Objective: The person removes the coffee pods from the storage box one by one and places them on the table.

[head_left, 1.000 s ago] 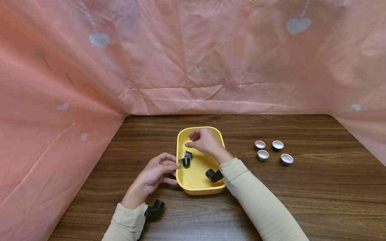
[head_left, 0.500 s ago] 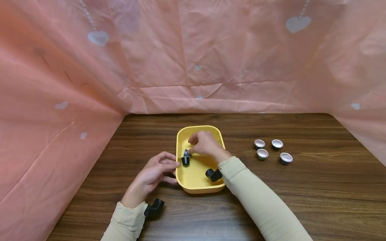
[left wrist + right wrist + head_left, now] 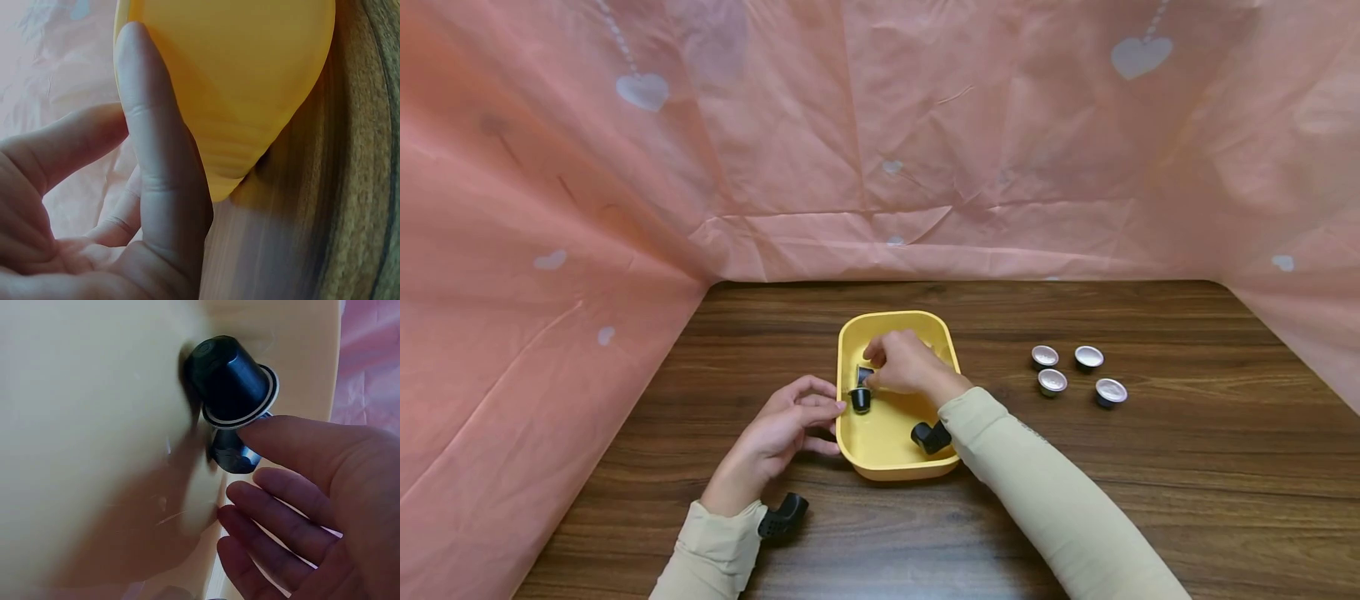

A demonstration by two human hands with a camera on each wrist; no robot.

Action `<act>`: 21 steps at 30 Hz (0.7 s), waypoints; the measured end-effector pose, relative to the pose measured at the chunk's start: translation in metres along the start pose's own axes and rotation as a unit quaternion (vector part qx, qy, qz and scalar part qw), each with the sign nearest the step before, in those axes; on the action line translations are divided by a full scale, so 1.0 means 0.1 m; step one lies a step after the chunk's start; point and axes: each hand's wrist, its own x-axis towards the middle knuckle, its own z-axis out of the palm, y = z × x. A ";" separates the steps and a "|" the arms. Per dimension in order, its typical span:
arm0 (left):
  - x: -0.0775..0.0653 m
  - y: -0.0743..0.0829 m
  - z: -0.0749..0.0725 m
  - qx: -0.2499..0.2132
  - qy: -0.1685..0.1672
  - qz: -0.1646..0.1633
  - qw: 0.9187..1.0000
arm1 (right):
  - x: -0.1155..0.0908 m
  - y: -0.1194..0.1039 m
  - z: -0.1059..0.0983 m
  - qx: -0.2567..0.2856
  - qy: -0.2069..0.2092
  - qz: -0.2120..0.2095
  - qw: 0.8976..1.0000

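Observation:
My left hand [image 3: 778, 429] is at the left side of a yellow tray [image 3: 887, 473], one fingertip on its rim. In the left wrist view a finger [image 3: 147, 119] lies along the tray's wall [image 3: 244, 75]. Inside the tray, near its left wall, two dark coffee capsules lie close together: a front capsule [image 3: 861, 401] on its side, and a back capsule [image 3: 864, 374] partly hidden by my right hand [image 3: 906, 362]. In the right wrist view my right thumb reaches the rim of the larger-looking capsule [image 3: 231, 381], while the other capsule [image 3: 234, 453] sits beyond the thumb tip. My other right fingers are loosely bent, apart from both.
Several coffee capsules with silver lids up stand on the wooden table [image 3: 1187, 467] right of the tray, one of them the rightmost capsule [image 3: 1110, 392]. Pink cloth [image 3: 925, 150] encloses the back and sides. A black wrist device [image 3: 931, 437] hangs over the tray's front right.
My right hand has moved slightly down and left, toward the two capsules in the tray. The back capsule has shifted and turned. My left hand stays at the rim.

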 end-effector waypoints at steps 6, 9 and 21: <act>0.00 0.01 0.00 0.004 0.003 0.001 1.000 | 0.00 0.02 0.01 0.000 -0.011 -0.034 0.999; 0.00 0.01 0.00 0.005 0.002 0.001 1.000 | 0.01 0.03 0.02 0.000 -0.014 -0.052 0.999; 0.00 0.00 0.00 0.011 0.004 -0.002 1.000 | 0.04 0.03 0.06 0.003 -0.012 -0.070 0.997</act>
